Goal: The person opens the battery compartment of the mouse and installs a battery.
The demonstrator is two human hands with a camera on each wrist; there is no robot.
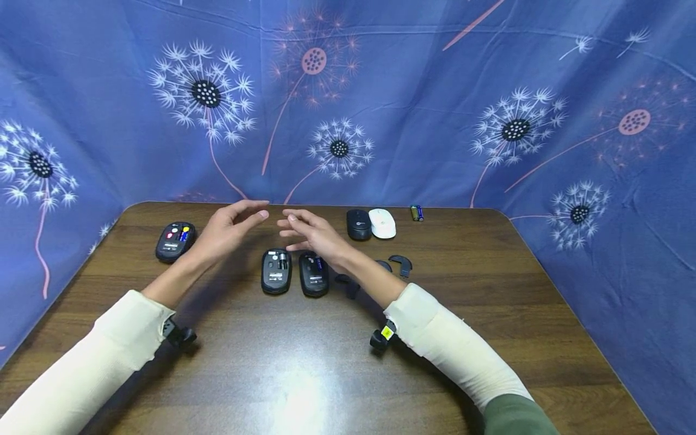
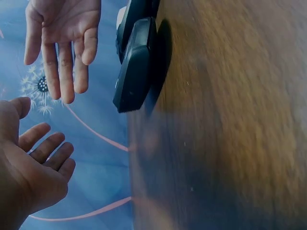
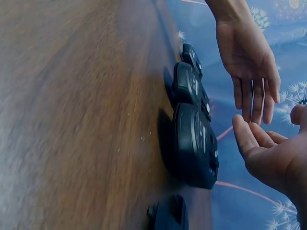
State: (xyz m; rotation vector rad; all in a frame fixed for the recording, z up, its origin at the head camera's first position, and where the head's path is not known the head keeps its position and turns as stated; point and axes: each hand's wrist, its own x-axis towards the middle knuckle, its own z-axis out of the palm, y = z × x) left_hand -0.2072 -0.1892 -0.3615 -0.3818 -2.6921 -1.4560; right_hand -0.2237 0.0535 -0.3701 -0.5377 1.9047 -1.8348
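My left hand (image 1: 229, 228) and right hand (image 1: 318, 235) hover over the table, palms facing each other, fingers extended and holding nothing. Below them two black computer mice lie upside down side by side: the left mouse (image 1: 276, 273) has a silvery battery in its uncovered bay, the right mouse (image 1: 313, 277) a blue one. A third overturned mouse (image 1: 175, 241), with a blue battery and coloured spots on its underside, lies left of my left hand. Both palms show in the left wrist view, the right hand (image 2: 67, 33) beyond the left hand (image 2: 36, 167).
Behind my right forearm stand a black mouse (image 1: 359, 224) and a white mouse (image 1: 383, 223), upright and side by side. Two batteries (image 1: 417, 212) lie near the back edge. Curved black battery covers (image 1: 402, 264) lie about the right forearm, partly hidden. A blue dandelion-print cloth (image 1: 402, 121) hangs behind the table.
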